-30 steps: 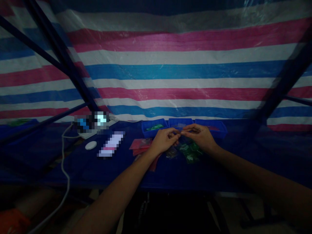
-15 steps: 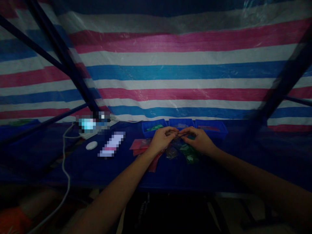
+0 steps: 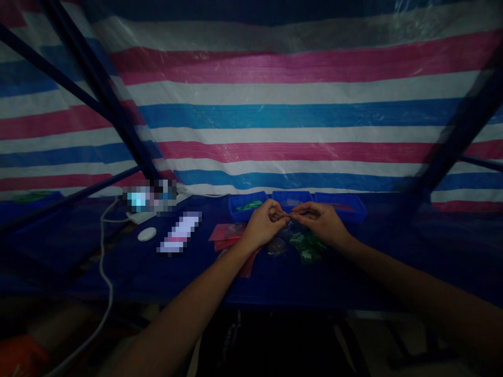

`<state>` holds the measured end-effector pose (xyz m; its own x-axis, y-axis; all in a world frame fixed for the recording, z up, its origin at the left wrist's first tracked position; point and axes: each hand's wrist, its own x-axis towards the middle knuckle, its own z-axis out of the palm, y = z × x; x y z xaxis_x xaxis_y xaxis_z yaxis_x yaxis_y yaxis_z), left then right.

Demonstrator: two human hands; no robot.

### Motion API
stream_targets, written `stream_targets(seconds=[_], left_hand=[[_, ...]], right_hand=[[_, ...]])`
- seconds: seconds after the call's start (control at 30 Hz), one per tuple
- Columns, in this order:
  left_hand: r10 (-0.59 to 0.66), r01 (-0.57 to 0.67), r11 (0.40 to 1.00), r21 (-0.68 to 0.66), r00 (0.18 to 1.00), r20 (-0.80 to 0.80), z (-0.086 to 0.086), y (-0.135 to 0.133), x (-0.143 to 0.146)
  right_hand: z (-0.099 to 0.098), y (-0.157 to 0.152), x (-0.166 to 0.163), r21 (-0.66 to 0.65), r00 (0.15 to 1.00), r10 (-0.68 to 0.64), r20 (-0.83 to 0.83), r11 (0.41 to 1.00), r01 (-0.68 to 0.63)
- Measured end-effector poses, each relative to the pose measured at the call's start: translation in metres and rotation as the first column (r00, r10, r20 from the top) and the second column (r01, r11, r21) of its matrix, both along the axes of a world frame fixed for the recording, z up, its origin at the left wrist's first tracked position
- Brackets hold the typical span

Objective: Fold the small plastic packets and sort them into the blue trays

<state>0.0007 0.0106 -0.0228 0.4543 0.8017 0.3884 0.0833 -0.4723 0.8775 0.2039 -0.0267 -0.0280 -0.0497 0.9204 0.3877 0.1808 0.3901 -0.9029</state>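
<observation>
My left hand [image 3: 264, 224] and my right hand [image 3: 323, 222] meet over the blue table with fingertips almost touching. Thumb and fingers of each are pinched on the top edge of what looks like a small clear plastic bag [image 3: 290, 227]; the fingers and dim light hide much of it. Just below lies a clear bag with brownish contents [image 3: 277, 247]. Green plastic bags [image 3: 308, 248] rest under my right hand. Red plastic bags [image 3: 226, 233] lie beside and partly beneath my left wrist.
Three blue trays stand along the back: one with green bags [image 3: 234, 213], a middle tray [image 3: 291, 196], and one with red bags [image 3: 359, 210]. To the left are a blurred-out phone [image 3: 181, 233], a white oval object [image 3: 146, 234], a power strip [image 3: 143, 215] and a white cable [image 3: 102, 251].
My fingertips have shifted slightly and pinch closer together along the bag's edge; the right-hand fingers are straighter. Everything on the table stays in place.
</observation>
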Motion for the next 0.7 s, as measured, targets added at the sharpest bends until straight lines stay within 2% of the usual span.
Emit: stream_targets(seconds=[0.1,0.23,0.33,0.53,0.7], left_hand=[[0.037,-0.037,0.999,0.009,0.999,-0.014,0.0007,0.0001,-0.0001],[0.014,-0.012,0.999,0.039,0.997,-0.073,0.0052,-0.0042,-0.0011],[0.046,-0.040,0.998,0.058,0.993,-0.108,0.0082,-0.0071,-0.0015],[0.104,-0.095,0.991,0.092,0.991,-0.088,0.0094,-0.0069,-0.0012],[0.129,-0.121,0.987,0.109,0.989,-0.071,0.0084,-0.0068,-0.0017]], right_hand=[[0.0020,-0.0016,0.0002,-0.008,1.000,0.003,-0.009,1.000,-0.003],[0.0042,-0.0048,-0.0031,-0.005,0.996,0.082,-0.032,0.997,-0.082],[0.0012,-0.0028,-0.0033,-0.013,0.996,0.068,-0.053,0.998,-0.068],[-0.0038,0.0042,0.0021,-0.065,0.980,0.104,-0.171,0.991,-0.116],[0.0003,0.0017,0.0027,-0.134,0.980,0.080,-0.182,0.985,-0.105]])
